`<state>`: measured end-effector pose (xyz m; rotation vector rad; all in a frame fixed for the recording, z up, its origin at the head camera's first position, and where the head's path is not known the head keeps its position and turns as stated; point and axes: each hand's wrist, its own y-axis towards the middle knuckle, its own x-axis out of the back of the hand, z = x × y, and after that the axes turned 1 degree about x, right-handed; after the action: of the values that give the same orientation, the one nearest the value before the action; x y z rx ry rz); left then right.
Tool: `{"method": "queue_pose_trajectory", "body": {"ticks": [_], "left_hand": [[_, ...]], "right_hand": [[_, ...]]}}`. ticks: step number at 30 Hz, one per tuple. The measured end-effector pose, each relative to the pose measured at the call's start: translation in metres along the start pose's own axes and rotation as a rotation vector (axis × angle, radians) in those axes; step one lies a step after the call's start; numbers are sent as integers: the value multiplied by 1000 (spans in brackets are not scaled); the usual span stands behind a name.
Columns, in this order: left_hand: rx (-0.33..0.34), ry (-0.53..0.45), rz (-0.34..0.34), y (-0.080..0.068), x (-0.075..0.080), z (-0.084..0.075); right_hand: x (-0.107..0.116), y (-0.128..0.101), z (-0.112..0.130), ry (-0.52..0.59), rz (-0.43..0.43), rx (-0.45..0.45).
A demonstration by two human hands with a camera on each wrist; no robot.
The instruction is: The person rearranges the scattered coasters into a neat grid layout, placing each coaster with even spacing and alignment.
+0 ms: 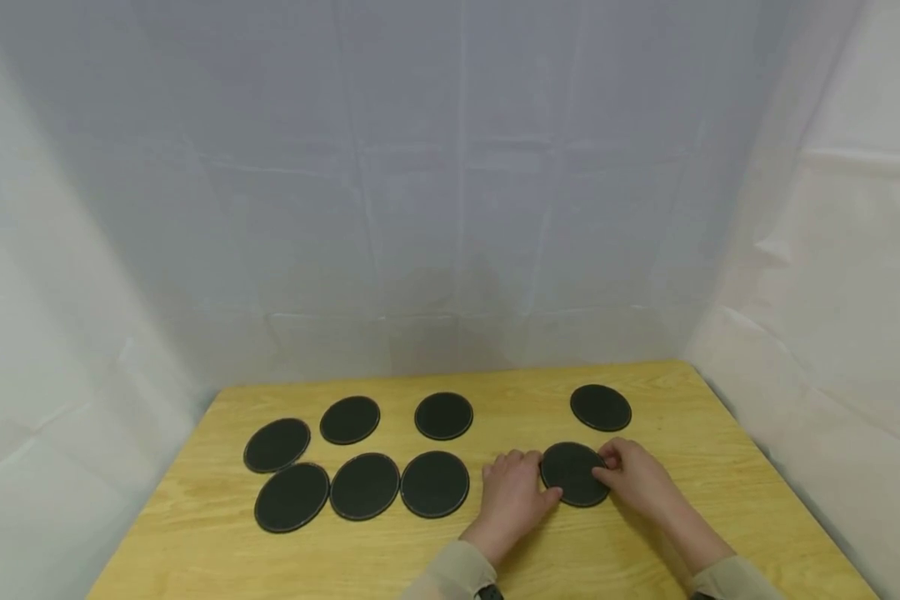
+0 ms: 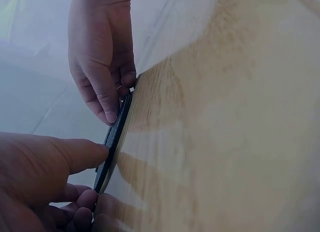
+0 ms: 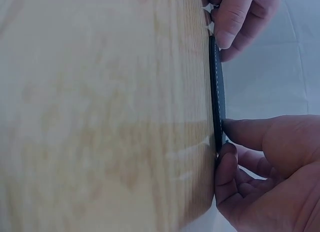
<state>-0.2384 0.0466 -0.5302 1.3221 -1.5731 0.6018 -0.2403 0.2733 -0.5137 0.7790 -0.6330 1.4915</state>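
A round black coaster (image 1: 572,475) with pale stitching along its rim lies on the wooden table (image 1: 540,550) between the two hands. The left hand (image 1: 512,492) holds its left edge, thumb (image 2: 90,154) on the rim and fingers bunched beside it. On the opposite side, the right hand (image 1: 641,482) pinches the edge, its thumb (image 3: 247,133) on top and a fingertip against the side. In the right wrist view the coaster's edge (image 3: 218,91) looks layered and sits close over the tabletop. Just behind the right hand lies another black coaster (image 1: 601,407).
To the left, three coasters form a front row, ending at the coaster (image 1: 435,484) nearest the left hand. Behind them are three more, including a coaster (image 1: 444,416) set apart from its neighbours. White sheeting (image 1: 420,208) surrounds the table's back and sides.
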Motion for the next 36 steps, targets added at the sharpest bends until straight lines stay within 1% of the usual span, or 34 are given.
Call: {"method": "queue_pose_trajectory", "body": {"ticks": [5,6,13,16,20,23,25,30,36], "left_hand": [[5,-1,2,0,1,-1],[8,3,12,-1,3,-2],[24,-30,32,4,6,0],[28,-51,40,6,9,1],[18,-64,33,11,14,2],[12,-57,18,17,19,1],[10,-48,16,22,21,-1],[9,-18,35,37,26,-6],[13,-13,45,57,27,-11]], "right_hand": [[1,0,-1,3,4,8],[1,0,-1,-1,8,11],[11,2,2,44,76,16],[15,4,1,44,92,29],[21,6,-2,25,75,27],[28,8,-4,20,55,34],[32,11,-5,11,43,55],[41,20,-6,-35,24,107],[48,35,-13,-110,6,94]]}}
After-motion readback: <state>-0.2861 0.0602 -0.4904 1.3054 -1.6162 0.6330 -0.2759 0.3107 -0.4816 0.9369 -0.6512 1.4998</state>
